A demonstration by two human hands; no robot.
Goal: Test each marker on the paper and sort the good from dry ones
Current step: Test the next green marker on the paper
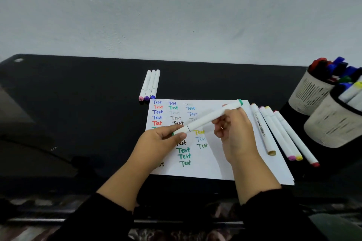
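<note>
Black desk; paper (219,164) reads "Test"; left hand (156,143), right hand (233,133) grip green marker (205,118).

Dim, even indoor light, soft glare on the glossy black table (88,115) left of the paper (215,162), wide-angle bending at edges, slight motion blur on hands, compression smear below.

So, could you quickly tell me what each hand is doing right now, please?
Left hand: closed, pinching the lower end of the green marker.
Right hand: closed around the same marker's barrel.
</note>
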